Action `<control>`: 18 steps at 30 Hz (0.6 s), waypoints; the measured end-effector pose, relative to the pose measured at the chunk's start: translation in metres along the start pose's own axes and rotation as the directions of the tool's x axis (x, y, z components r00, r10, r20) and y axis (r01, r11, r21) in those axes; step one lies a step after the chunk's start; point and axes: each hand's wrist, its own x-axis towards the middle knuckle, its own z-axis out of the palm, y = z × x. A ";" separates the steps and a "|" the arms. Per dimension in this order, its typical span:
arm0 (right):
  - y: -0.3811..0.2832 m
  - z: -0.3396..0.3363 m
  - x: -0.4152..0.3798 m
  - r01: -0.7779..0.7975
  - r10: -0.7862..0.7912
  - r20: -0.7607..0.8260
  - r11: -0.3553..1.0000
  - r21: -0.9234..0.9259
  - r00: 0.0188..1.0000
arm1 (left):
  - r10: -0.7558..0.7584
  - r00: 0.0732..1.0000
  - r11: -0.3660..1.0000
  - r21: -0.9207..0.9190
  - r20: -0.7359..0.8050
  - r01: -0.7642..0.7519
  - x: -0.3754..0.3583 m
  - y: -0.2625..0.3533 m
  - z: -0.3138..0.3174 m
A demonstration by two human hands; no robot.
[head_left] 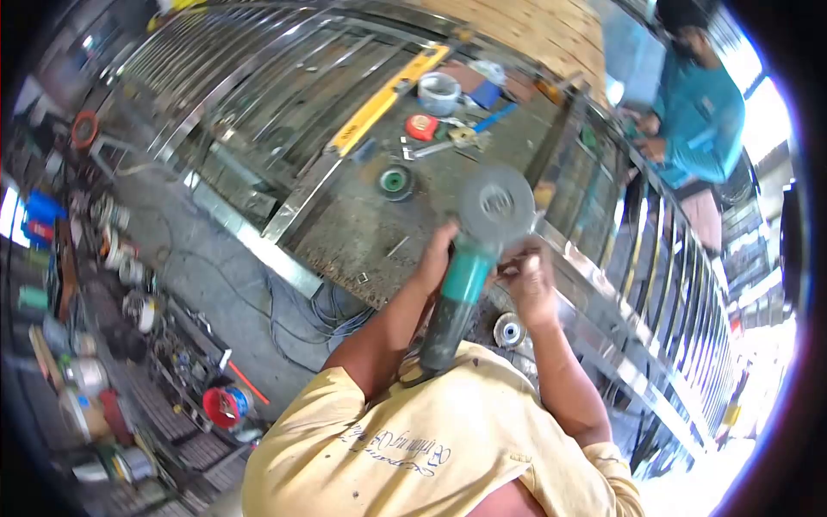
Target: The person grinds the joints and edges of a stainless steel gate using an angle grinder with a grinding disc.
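Note:
An angle grinder (465, 276) with a teal and black body is held upright before the chest, its round grey disc at the top. My left hand (438, 252) is wrapped against the left side of the grinder near its head, fingers partly behind the body. On the other side, my right hand (527, 277) is beside the grinder head with bent fingers, blurred; what it grips is hidden. On the worktable (345, 228) beyond lie a green-centred disc (395, 182), a red tape measure (421, 127) and a yellow level (379, 108). A round metal piece (509, 329) sits below my right hand.
A white tub (438, 93) stands at the table's back. Barred metal frames (655, 258) extend left and right. A co-worker (702, 116) in teal stands at the upper right. Cables (319, 314) lie on the floor; tools and a red bucket (226, 407) are at the lower left.

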 end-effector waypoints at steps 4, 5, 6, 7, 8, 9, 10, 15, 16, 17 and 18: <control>-0.028 0.036 -0.019 -0.271 0.210 0.207 0.903 0.335 0.955 | 0.290 0.957 0.956 -0.047 0.018 -0.289 0.040 0.033 0.063; -0.041 0.032 -0.012 -0.285 0.216 0.235 0.902 0.323 0.948 | 0.397 0.917 0.917 0.033 0.017 -0.398 0.052 0.038 0.068; -0.054 0.028 -0.007 -0.302 0.222 0.264 0.901 0.313 0.938 | 0.434 0.901 0.900 0.047 0.021 -0.434 0.055 0.043 0.075; -0.068 0.022 -0.006 -0.276 0.207 0.242 0.912 0.304 0.948 | 0.469 0.883 0.881 0.060 0.025 -0.470 0.056 0.050 0.086; -0.073 0.011 -0.007 -0.216 0.141 0.270 0.938 0.272 0.953 | 0.442 0.897 0.897 0.006 0.027 -0.443 0.053 0.059 0.098; -0.078 0.002 -0.008 -0.155 0.079 0.300 0.959 0.238 0.951 | 0.417 0.909 0.908 -0.048 0.027 -0.415 0.053 0.069 0.107; -0.081 -0.002 -0.014 -0.122 0.040 0.279 0.951 0.283 0.959 | 0.458 0.877 0.873 0.113 0.143 -0.475 0.056 0.074 0.106; -0.078 0.001 -0.036 0.035 -0.137 0.269 0.935 0.352 0.953 | 0.311 0.754 0.826 0.229 0.579 -0.515 0.065 0.071 0.123; -0.077 0.001 -0.037 -0.013 -0.090 0.278 0.936 0.351 0.956 | 0.336 0.757 0.789 0.271 0.560 -0.552 0.070 0.062 0.122; -0.076 -0.003 -0.038 -0.056 -0.048 0.282 0.936 0.348 0.958 | 0.362 0.759 0.749 0.316 0.542 -0.583 0.075 0.054 0.121; -0.076 -0.008 -0.039 -0.092 -0.009 0.282 0.935 0.342 0.960 | 0.448 0.693 0.628 0.353 0.564 -0.693 0.093 0.035 0.112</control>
